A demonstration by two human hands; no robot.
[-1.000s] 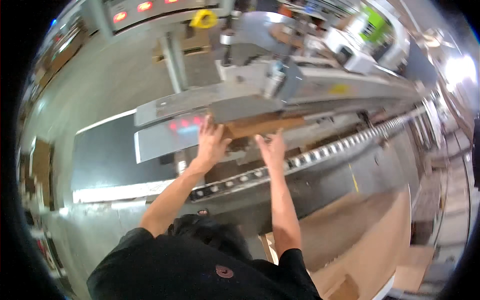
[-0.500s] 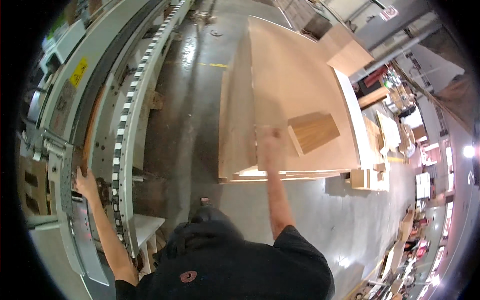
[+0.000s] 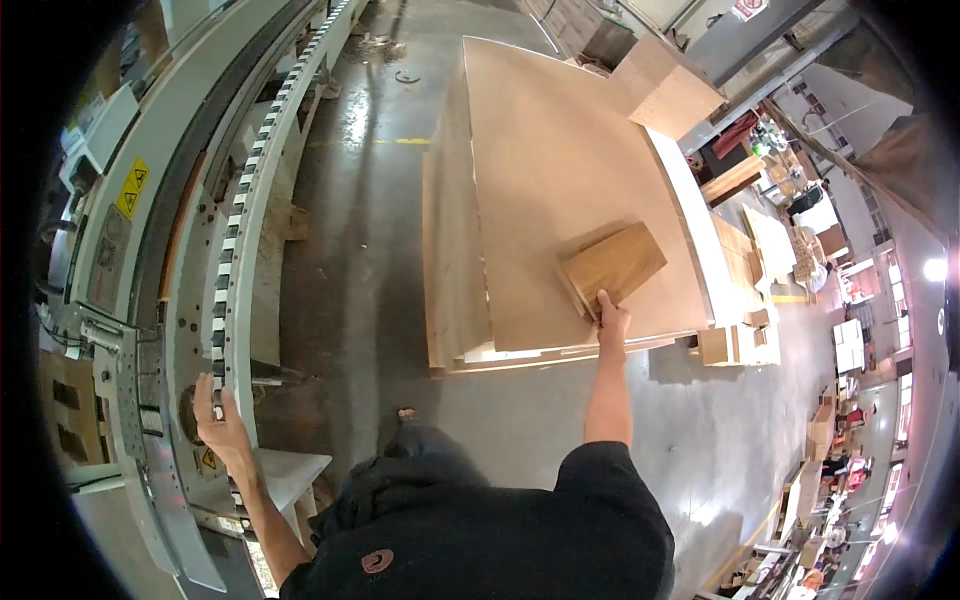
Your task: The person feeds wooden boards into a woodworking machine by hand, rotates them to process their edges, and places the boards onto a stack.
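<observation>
My right hand (image 3: pixel 613 322) grips the near corner of a small stack of brown wooden boards (image 3: pixel 618 262), thumb on top and the other fingers hidden. The boards lie on a large stack of tan sheets (image 3: pixel 540 150). At the left, my left hand (image 3: pixel 226 432) is held over the near part of a conveyor track with black and white pads (image 3: pixel 228 235). Its thumb and fingers are apart, with nothing between them. Beside the track runs the long grey-green body of a machine (image 3: pixel 105 240).
A concrete floor aisle (image 3: pixel 350 230) lies between the machine and the sheets. A cardboard box (image 3: pixel 668 88) sits at the stack's far right corner. Smaller wood pieces (image 3: pixel 735 345) stand right of the stack. A white shelf (image 3: pixel 290 470) juts out below the track.
My left hand has come off the machine's inner edge and moved right and nearer. My right hand has moved right, from the sheets' left edge onto the wooden boards, which sit slightly turned.
</observation>
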